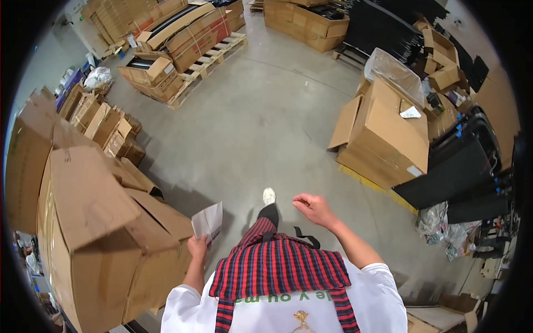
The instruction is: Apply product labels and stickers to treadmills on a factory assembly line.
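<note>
My left hand is closed round the lower edge of a pale, creased sheet of paper, low at my left side. The sheet stands up out of my fingers. Close beside that hand rises a large open cardboard box with its flaps bent outward. Out in front of me, right of my white shoe, my right hand hangs in the air with its fingers curled in. Nothing shows in it, and it touches nothing. A striped red and black apron covers my front.
Grey concrete floor stretches ahead. At right stands a big cardboard box by a yellow floor line, with black panels and crumpled plastic beyond. A wooden pallet bears long cartons at far left. Smaller boxes line the left.
</note>
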Available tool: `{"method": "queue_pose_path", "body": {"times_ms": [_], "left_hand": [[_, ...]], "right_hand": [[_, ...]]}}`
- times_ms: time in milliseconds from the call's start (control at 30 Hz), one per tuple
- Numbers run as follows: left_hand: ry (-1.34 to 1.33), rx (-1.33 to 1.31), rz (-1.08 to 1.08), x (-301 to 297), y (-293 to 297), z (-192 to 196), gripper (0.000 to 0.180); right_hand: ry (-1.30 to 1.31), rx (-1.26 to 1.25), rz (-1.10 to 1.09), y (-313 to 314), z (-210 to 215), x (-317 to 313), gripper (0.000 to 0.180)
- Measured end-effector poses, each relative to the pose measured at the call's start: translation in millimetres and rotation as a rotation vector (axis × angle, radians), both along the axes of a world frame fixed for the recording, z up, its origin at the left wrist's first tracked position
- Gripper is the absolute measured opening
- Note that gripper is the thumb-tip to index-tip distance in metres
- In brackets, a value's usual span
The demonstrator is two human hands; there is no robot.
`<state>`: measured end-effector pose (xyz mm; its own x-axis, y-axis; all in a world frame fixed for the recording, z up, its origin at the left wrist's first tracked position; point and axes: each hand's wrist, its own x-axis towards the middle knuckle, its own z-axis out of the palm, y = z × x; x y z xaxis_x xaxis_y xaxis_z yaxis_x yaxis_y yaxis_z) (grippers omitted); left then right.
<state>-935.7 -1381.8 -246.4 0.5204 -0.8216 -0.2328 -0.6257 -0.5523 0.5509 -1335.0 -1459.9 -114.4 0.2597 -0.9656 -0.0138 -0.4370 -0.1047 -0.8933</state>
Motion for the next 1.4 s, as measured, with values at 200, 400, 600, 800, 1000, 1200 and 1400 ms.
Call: {"method": "queue_pose_path", "body": {"times_ms": [200, 400, 600, 800, 1000, 1200, 1400], "left_hand": [[0.041, 0.156, -0.001, -29, -145, -59, 0.027], [-0.058, 0.126, -0.250, -116, -400, -8, 0.029], [0.062, -0.022, -0.252, -208, -597, 11, 0.025], [-0.009, 0.104, -0.197, -240, -664, -32, 0.026], [0.194, 0.174, 0.032, -273, -766, -38, 0.026], [0.187, 0.258, 0.059, -286, -927, -48, 0.030], [0.073, 0.094, -0.157, -282, -1149, -1, 0.029]], "right_hand": [[0.182, 0.140, 0.004, -130, -33, -57, 0.020], [0.066, 0.259, -0.148, -244, -45, -108, 0.022], [0.046, 0.263, -0.173, -403, -85, -185, 0.020], [0.054, 0.280, -0.165, -594, -39, -263, 0.018], [0.263, 0.108, 0.069, -789, -30, -285, 0.021], [0.320, 0.150, 0.120, -940, -34, -274, 0.022], [0.211, 0.277, 0.022, -1047, -39, -296, 0.021]]}}
